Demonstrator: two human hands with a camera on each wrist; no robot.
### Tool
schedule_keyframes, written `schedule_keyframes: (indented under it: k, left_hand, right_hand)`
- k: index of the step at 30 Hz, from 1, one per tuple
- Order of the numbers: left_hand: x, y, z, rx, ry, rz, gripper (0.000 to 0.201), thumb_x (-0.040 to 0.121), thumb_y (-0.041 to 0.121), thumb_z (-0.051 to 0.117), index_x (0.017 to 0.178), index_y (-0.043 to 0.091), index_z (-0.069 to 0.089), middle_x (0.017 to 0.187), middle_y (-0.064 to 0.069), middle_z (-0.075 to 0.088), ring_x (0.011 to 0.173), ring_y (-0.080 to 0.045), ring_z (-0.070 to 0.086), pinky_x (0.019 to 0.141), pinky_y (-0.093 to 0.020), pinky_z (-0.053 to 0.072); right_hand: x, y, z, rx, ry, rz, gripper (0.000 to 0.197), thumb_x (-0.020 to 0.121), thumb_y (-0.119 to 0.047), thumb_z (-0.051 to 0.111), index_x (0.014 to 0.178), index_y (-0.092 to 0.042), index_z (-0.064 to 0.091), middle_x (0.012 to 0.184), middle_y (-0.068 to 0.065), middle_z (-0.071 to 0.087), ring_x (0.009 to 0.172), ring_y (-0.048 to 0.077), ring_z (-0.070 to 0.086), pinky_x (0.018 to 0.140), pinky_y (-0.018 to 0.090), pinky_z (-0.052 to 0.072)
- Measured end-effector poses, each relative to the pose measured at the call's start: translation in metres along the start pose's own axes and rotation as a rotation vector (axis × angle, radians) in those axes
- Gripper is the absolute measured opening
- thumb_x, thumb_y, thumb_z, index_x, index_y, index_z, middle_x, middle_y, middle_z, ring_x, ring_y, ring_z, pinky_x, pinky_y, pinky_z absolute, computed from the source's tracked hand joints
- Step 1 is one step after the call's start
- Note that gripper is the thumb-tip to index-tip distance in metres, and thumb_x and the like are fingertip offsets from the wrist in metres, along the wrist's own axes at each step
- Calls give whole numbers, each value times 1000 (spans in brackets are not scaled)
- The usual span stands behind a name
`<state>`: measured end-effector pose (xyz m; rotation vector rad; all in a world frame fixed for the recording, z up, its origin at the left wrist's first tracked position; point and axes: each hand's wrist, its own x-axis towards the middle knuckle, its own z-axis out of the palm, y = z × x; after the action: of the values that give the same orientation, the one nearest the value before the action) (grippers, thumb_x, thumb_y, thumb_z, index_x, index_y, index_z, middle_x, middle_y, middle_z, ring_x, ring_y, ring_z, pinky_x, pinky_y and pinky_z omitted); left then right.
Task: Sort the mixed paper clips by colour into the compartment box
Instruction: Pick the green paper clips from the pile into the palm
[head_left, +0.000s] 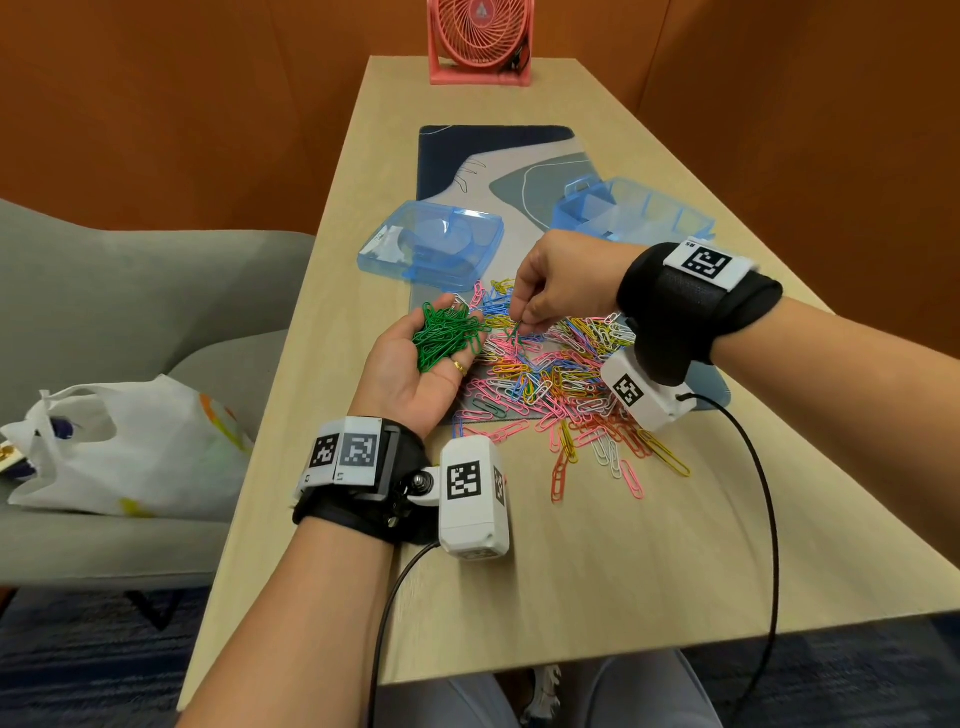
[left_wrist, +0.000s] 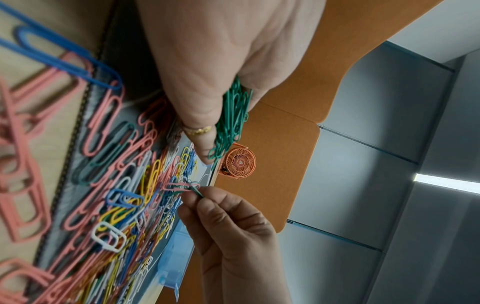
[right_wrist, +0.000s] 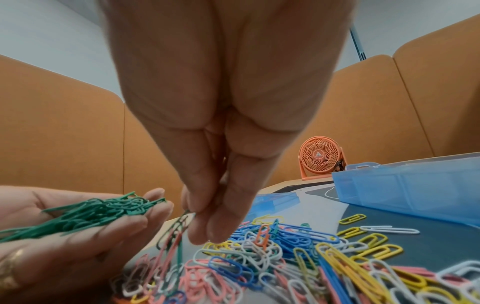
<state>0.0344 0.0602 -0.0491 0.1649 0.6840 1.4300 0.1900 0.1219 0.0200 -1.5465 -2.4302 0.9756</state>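
Observation:
My left hand (head_left: 434, 376) lies palm up at the left edge of the pile and carries a bunch of green paper clips (head_left: 449, 335) on its flat fingers; the same bunch (right_wrist: 91, 214) shows in the right wrist view. My right hand (head_left: 524, 318) hovers just right of it and pinches one green clip (head_left: 514, 331) lifted off the mixed pile (head_left: 561, 384). A pink clip hangs tangled on that green clip (left_wrist: 196, 190). The blue compartment box (head_left: 639, 210) stands open behind my right wrist; its contents are not visible.
The box's clear blue lid (head_left: 431, 244) lies behind my left hand on the patterned desk mat (head_left: 498, 156). Loose clips spill past the mat's near edge. A pink fan (head_left: 480, 39) stands at the table's far end. A white bag (head_left: 119, 447) sits on a grey chair to the left.

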Motion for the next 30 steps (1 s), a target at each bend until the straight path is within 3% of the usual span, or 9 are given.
schedule_keyframes:
  k: [5,7,11,14,18,21,24,30]
  left_hand:
    - [0,-1,0,1,5,2,23,97,9,39,89,0,58,97,-19,56,82,-30,60,79,-39,50]
    - [0,0,0,3,11,6,23,97,10,38,89,0,58,99,-19,55,84,-31,59,81,-39,49]
    - [1,-1,0,6,14,4,24,98,11,38,89,1,58,98,-18,56,83,-30,60,81,-39,50]
    - [1,-1,-1,10,17,4,25,98,11,38,88,1,58,96,-18,56,82,-30,59,79,-39,50]
    - [2,-1,-1,6,16,5,25,98,11,37,89,1,58,96,-18,56,81,-30,60,79,-39,50]
    - [2,-1,0,11,8,4,23,97,10,38,89,1,58,94,-17,56,81,-29,60,78,-38,51]
    - [2,-1,-1,9,11,5,24,98,11,38,89,1,58,94,-18,56,82,-30,60,79,-39,50]
    - [3,-1,-2,13,4,1,23,97,11,39,90,1,58,103,-18,55,86,-29,59,75,-38,53]
  right_hand:
    - [0,0,-1,-24,31,-22,12,88,0,59,86,-9,67,83,5,72,64,2,67,72,19,57]
    - [-1,-1,-1,-35,30,-31,15,89,-1,58,83,-14,64,83,5,72,72,9,68,72,21,57]
    - [-1,-3,-2,-24,48,-57,16,90,-2,56,84,-15,63,75,4,71,64,4,66,64,18,54]
    - [0,-2,-2,-28,55,-58,17,92,-4,55,94,-17,65,81,9,71,73,15,68,73,23,56]
    - [0,-2,-1,-56,72,-41,22,92,-2,49,95,-14,68,73,3,67,64,9,64,71,17,53]
    - [0,-2,-1,-20,65,-45,23,92,0,47,87,-14,64,79,7,68,68,13,66,75,23,56]
    - [0,-2,-1,-38,60,-54,17,91,-3,54,85,-14,65,83,10,72,73,17,67,76,25,56]
    - [-2,-4,-2,-5,55,-51,7,88,-5,61,85,-9,66,79,5,73,65,7,68,68,20,57]
